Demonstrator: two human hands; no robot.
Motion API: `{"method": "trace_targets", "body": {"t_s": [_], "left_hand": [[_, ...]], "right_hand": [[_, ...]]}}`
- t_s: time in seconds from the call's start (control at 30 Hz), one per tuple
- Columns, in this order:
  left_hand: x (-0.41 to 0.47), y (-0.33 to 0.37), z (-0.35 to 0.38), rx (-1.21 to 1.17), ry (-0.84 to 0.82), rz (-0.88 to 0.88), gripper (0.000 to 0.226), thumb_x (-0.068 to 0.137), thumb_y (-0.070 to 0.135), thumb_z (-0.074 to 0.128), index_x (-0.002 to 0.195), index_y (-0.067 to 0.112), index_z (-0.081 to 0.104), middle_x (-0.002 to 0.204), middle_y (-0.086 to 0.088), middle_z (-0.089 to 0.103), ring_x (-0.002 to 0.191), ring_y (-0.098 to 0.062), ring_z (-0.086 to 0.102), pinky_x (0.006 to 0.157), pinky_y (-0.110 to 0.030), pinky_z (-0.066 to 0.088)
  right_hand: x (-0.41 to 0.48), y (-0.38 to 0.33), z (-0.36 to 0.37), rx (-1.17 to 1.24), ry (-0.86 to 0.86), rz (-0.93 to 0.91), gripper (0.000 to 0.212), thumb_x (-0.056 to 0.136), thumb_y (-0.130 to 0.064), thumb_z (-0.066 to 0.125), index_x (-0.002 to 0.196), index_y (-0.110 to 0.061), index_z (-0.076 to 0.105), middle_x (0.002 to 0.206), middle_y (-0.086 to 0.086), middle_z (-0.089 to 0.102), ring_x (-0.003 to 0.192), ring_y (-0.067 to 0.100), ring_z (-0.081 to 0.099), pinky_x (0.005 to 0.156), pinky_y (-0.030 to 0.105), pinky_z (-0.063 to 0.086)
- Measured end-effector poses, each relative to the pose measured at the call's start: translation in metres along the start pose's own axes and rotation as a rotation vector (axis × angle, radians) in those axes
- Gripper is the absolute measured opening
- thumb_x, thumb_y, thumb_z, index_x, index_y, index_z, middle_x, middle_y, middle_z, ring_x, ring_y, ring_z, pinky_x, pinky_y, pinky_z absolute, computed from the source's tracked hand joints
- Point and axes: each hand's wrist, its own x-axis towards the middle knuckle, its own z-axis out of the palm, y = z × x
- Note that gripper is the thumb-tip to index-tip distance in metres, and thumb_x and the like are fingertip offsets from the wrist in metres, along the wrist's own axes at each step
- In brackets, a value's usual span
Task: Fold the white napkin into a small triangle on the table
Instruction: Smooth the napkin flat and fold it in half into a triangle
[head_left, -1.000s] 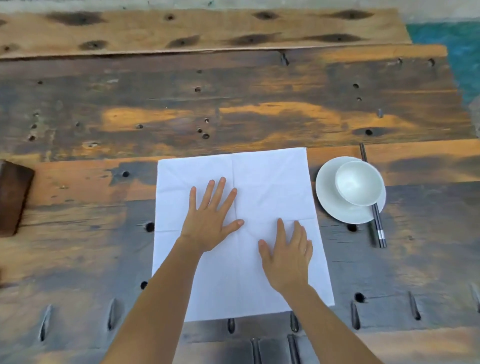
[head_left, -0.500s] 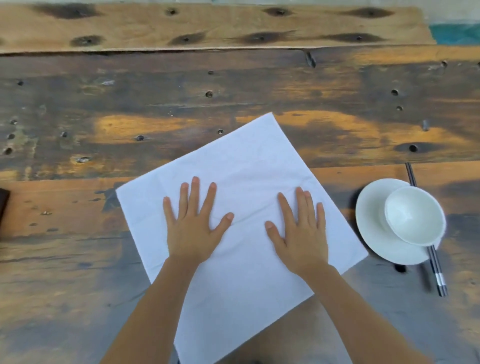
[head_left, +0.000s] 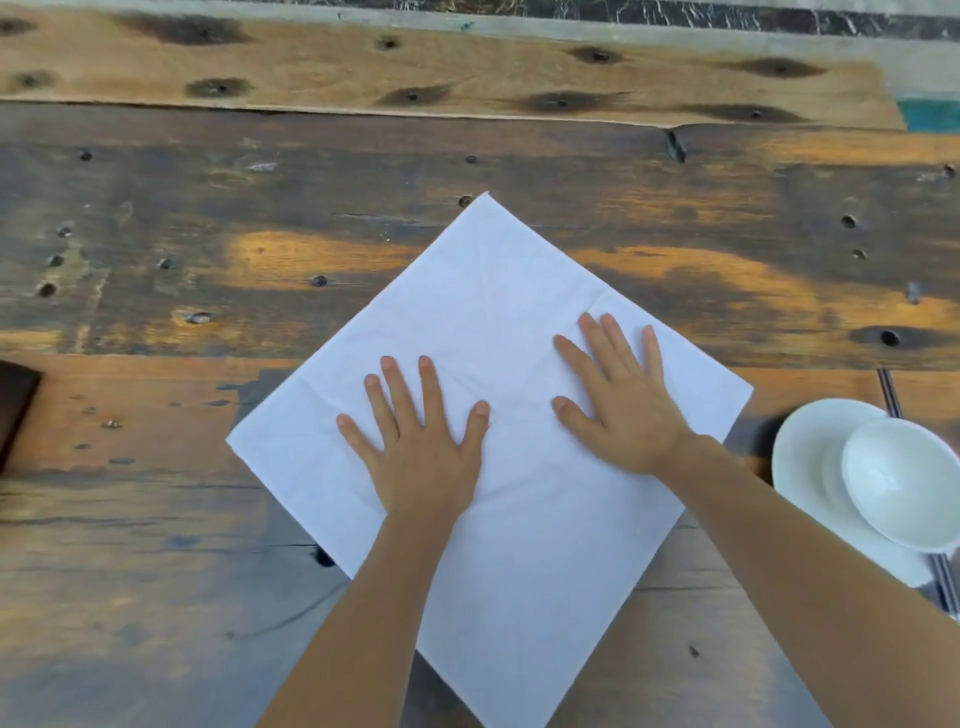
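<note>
While pressing both palms down, pins the white napkin (head_left: 545, 561) flat on the wooden table (head_left: 156, 519), unfolded, one corner pointing away. Rests left hand (head_left: 421, 457) near its middle, fingers splayed wide; right hand (head_left: 623, 410) just beside, fingers straight, gripping nothing. Right of the napkin, near but apart: white saucer (head_left: 800, 457) bearing a white bowl (head_left: 904, 483). Far left edge: dark brown block (head_left: 15, 405). Far right: chopsticks (head_left: 889, 389) under the saucer.

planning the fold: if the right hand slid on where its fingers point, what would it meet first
The right hand would cross the upper-right edge of the white square napkin onto the weathered wooden table; nothing else seems to lie in that line.
</note>
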Motion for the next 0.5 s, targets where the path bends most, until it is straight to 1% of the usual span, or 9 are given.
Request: {"method": "trace_targets", "body": {"t_s": [0.07, 0.13, 0.17, 0.23, 0.27, 0.33, 0.37, 0.43, 0.5], "left_hand": [[-0.001, 0.0, -0.003, -0.004, 0.051, 0.102, 0.079, 0.099, 0.069, 0.004, 0.165, 0.026, -0.005, 0.173, -0.006, -0.012, 0.16, -0.031, -0.008, 0.123, -0.066, -0.008], [-0.001, -0.003, -0.002, 0.025, 0.068, 0.299, 0.072, 0.101, 0.062, 0.01, 0.165, 0.028, 0.006, 0.174, -0.007, -0.002, 0.16, -0.033, 0.0, 0.123, -0.066, -0.005], [0.0, -0.005, -0.001, 0.063, 0.044, 0.386, 0.069, 0.101, 0.06, 0.01, 0.164, 0.032, 0.006, 0.173, -0.006, -0.003, 0.16, -0.033, 0.0, 0.124, -0.067, -0.002], [0.002, -0.01, 0.001, 0.12, 0.002, 0.452, 0.067, 0.1, 0.061, 0.008, 0.163, 0.039, 0.003, 0.173, -0.004, -0.007, 0.16, -0.031, -0.003, 0.123, -0.066, 0.001], [0.003, -0.013, 0.001, 0.127, 0.006, 0.445, 0.067, 0.1, 0.063, 0.011, 0.163, 0.041, 0.005, 0.174, -0.003, -0.005, 0.16, -0.031, -0.003, 0.124, -0.065, 0.001], [0.006, -0.021, -0.002, 0.105, 0.035, 0.384, 0.066, 0.1, 0.065, 0.018, 0.162, 0.043, 0.012, 0.174, -0.001, 0.001, 0.16, -0.031, 0.0, 0.125, -0.061, 0.002], [0.009, -0.027, -0.004, 0.087, 0.039, 0.342, 0.066, 0.1, 0.067, 0.019, 0.162, 0.044, 0.012, 0.174, 0.001, 0.001, 0.16, -0.031, -0.001, 0.126, -0.06, 0.001], [0.016, -0.047, -0.009, 0.071, 0.026, 0.264, 0.067, 0.098, 0.07, 0.015, 0.161, 0.048, 0.004, 0.174, 0.003, -0.006, 0.16, -0.029, -0.008, 0.126, -0.058, -0.004], [0.023, -0.072, -0.015, 0.055, 0.031, 0.194, 0.068, 0.098, 0.072, 0.013, 0.161, 0.05, 0.001, 0.174, 0.003, -0.009, 0.16, -0.028, -0.009, 0.127, -0.057, -0.005]], "right_hand": [[-0.002, -0.029, 0.005, 0.081, 0.089, 0.043, 0.07, 0.099, -0.059, 0.023, 0.16, -0.024, 0.023, 0.17, 0.008, 0.005, 0.157, 0.026, -0.003, 0.122, 0.057, -0.008], [-0.005, -0.064, 0.013, 0.152, 0.129, 0.074, 0.065, 0.102, -0.055, 0.023, 0.16, -0.026, 0.023, 0.17, 0.007, 0.007, 0.157, 0.026, 0.0, 0.122, 0.058, -0.005], [-0.008, -0.077, 0.019, 0.156, 0.117, 0.067, 0.063, 0.103, -0.054, 0.021, 0.16, -0.028, 0.022, 0.17, 0.008, 0.008, 0.157, 0.026, 0.001, 0.122, 0.058, -0.002], [-0.016, -0.086, 0.029, 0.101, 0.081, 0.032, 0.061, 0.104, -0.054, 0.018, 0.16, -0.031, 0.02, 0.17, 0.008, 0.009, 0.157, 0.026, 0.004, 0.122, 0.06, 0.003], [-0.02, -0.081, 0.032, 0.073, 0.075, 0.025, 0.061, 0.103, -0.056, 0.019, 0.16, -0.032, 0.019, 0.17, 0.008, 0.009, 0.157, 0.026, 0.005, 0.122, 0.059, 0.004], [-0.028, -0.06, 0.033, 0.042, 0.08, 0.07, 0.064, 0.101, -0.063, 0.021, 0.159, -0.039, 0.018, 0.17, 0.007, 0.007, 0.157, 0.025, 0.004, 0.123, 0.058, 0.003], [-0.032, -0.046, 0.032, 0.029, 0.081, 0.117, 0.065, 0.099, -0.067, 0.02, 0.159, -0.042, 0.016, 0.17, 0.006, 0.004, 0.157, 0.024, 0.002, 0.123, 0.057, 0.001], [-0.043, -0.013, 0.029, 0.008, 0.078, 0.245, 0.067, 0.096, -0.073, 0.016, 0.158, -0.047, 0.008, 0.171, 0.005, 0.0, 0.157, 0.024, -0.001, 0.123, 0.056, -0.001], [-0.054, 0.019, 0.023, 0.01, 0.068, 0.376, 0.069, 0.094, -0.078, 0.014, 0.157, -0.05, 0.004, 0.17, 0.005, -0.002, 0.156, 0.024, -0.002, 0.123, 0.058, 0.001]]}}
